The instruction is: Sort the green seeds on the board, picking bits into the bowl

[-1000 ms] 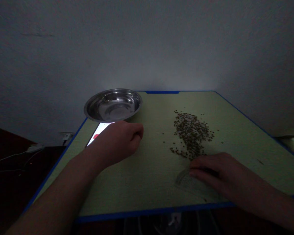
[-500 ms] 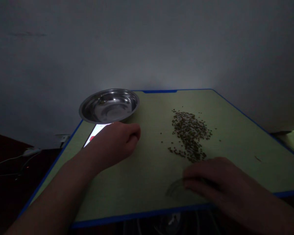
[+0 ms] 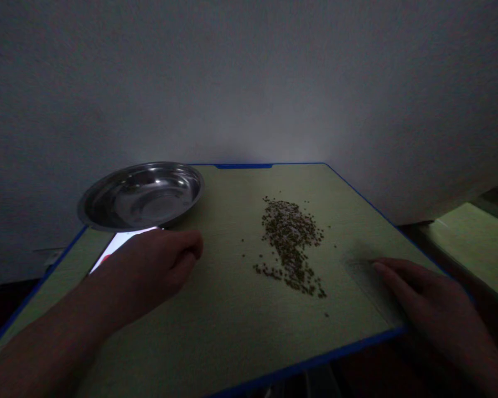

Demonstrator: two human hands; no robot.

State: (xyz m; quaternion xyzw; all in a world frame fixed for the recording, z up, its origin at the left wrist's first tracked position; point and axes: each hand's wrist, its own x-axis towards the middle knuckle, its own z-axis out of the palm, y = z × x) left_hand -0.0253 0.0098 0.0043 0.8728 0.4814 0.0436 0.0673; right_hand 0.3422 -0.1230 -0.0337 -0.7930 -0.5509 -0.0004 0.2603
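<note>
My left hand is closed in a loose fist above the table, over the near part of a lit phone. Whatever it may hold is hidden by its curled fingers. At the right side of the table, my right hand pinches thumb and forefinger together, low over the surface. A thin dark sliver shows faintly at those fingertips; it is blurred. Between the hands lies a loose heap of small dark brown-green grains, with a tail spread towards me and several stray grains around it.
A shiny steel basin stands at the table's back left, behind the phone. The pale table has a blue edge and stands against a grey wall. A pale yellowish surface lies beyond its right side. The light is dim.
My right hand has moved right, away from the heap's near end, to where a thin dark sliver lay. My left hand keeps its fist by the phone. The view has turned right.
</note>
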